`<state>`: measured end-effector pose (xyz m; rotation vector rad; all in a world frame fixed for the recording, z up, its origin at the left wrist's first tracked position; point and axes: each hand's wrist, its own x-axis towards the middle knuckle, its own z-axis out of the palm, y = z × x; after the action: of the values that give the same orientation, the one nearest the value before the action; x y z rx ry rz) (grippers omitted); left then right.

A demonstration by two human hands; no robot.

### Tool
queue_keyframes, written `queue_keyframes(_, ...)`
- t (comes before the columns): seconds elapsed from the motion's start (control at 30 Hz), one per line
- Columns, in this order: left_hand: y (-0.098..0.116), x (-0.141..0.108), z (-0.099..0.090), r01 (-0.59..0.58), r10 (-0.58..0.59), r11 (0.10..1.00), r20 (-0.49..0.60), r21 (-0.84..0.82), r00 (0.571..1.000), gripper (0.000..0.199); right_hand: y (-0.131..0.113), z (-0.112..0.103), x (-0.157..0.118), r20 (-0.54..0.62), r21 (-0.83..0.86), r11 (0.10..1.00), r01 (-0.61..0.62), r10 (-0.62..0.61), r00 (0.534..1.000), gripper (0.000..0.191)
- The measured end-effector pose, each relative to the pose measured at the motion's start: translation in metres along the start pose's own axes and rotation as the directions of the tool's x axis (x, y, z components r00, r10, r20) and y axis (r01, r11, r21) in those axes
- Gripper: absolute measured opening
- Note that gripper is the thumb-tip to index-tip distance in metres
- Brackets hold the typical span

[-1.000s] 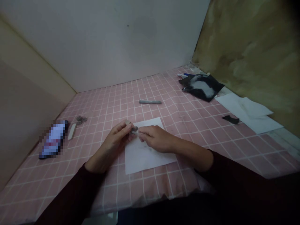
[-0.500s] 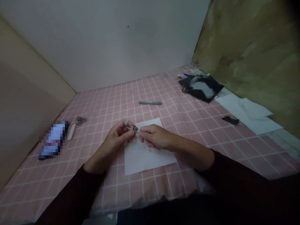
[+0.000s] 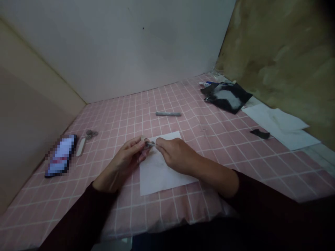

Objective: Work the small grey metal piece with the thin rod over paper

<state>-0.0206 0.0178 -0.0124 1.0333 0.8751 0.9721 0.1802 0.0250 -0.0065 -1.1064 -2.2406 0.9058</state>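
Pink checked tablecloth [image 3: 117, 118], thin and a bit rumpled, with a smooth, faintly smudged white paper [image 3: 162, 177] on it. Right hand [image 3: 179, 155] pinches a slim, straight rod [image 3: 151, 144] against the small greyish piece [image 3: 147, 146] gripped in the left hand's [image 3: 127, 153] fingertips, above the paper's far-left corner. Looks like fiddly close-up shaping, so I'd say steady fingers and light pressure, though its exact form's too blurry to tell.

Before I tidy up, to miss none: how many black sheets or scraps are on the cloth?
2: a large sheet, dusted white, far right, and a small scrap nearer, beside the white paper. Others may be hidden under the large sheet.
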Motion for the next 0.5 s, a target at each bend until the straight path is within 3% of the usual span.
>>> queue_keyframes(0.07, -0.001, 0.000, 0.001, -0.019, 0.019, 1.000, -0.012, -0.012, 1.000, 0.021, -0.002, 0.002, 0.001, 0.031, 0.076, 0.997, -0.033, 0.031, 0.999, 0.016)
queue_keyframes(0.13, -0.002, -0.002, 0.003, -0.076, 0.076, 0.997, -0.035, -0.003, 0.997, 0.019, -0.005, 0.001, 0.003, 0.158, 0.323, 0.933, -0.157, 0.110, 0.981, 0.020)
queue_keyframes(0.23, -0.001, -0.006, 0.008, -0.163, 0.167, 0.985, -0.088, 0.052, 0.982, 0.020, -0.005, -0.003, 0.006, 0.500, 0.651, 0.622, -0.436, 0.081, 0.862, 0.021)
queue_keyframes(0.3, -0.001, -0.008, 0.011, -0.183, 0.192, 0.980, -0.111, 0.083, 0.975, 0.019, -0.003, -0.005, 0.007, 0.603, 0.692, 0.494, -0.527, 0.007, 0.798, 0.021)
queue_keyframes(0.33, -0.001, -0.008, 0.011, -0.179, 0.188, 0.980, -0.110, 0.087, 0.976, 0.018, -0.002, -0.005, 0.007, 0.600, 0.685, 0.507, -0.523, 0.014, 0.800, 0.021)
queue_keyframes(0.4, -0.001, -0.005, 0.009, -0.141, 0.147, 0.987, -0.091, 0.073, 0.985, 0.015, 0.001, -0.004, 0.006, 0.496, 0.599, 0.680, -0.423, 0.100, 0.863, 0.021)
queue_keyframes(0.47, -0.002, -0.001, 0.005, -0.057, 0.059, 0.997, -0.057, 0.042, 0.997, 0.017, 0.003, -0.001, 0.004, 0.271, 0.364, 0.901, -0.235, 0.139, 0.952, 0.019)
queue_keyframes(0.5, -0.003, 0.000, 0.003, -0.010, 0.011, 1.000, -0.037, 0.029, 0.999, 0.020, 0.003, 0.001, 0.004, 0.165, 0.217, 0.965, -0.148, 0.113, 0.980, 0.018)
